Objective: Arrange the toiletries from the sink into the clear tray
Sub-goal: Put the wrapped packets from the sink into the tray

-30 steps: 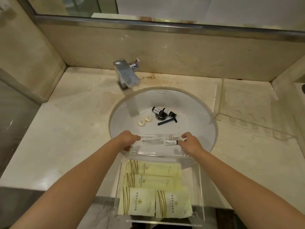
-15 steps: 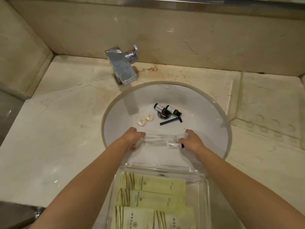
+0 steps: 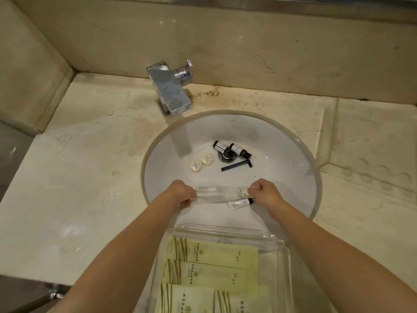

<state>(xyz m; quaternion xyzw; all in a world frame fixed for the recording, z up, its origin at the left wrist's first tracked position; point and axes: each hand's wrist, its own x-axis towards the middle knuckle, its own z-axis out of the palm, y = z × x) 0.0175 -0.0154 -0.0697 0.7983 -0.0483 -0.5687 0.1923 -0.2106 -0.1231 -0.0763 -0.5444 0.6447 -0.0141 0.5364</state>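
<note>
Head view, nearest me: clear tray (image 3: 285,267) on the bench edge, already holding pale sachets (image 3: 212,255) with print too small to read. Above the sink (image 3: 293,181), my left hand (image 3: 180,194) and right hand (image 3: 264,192) pinch the ends of a clear-wrapped toothbrush packet (image 3: 216,195), small tube (image 3: 239,204) dangling. Next, I lower it into the tray. Beyond wait soaps (image 3: 200,162), bottles (image 3: 230,149), razor (image 3: 237,165).

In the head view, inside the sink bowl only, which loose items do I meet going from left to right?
Two soap packets → first dark bottle → second dark bottle. The razor overlaps both bottles' span, so it is omitted.
</note>
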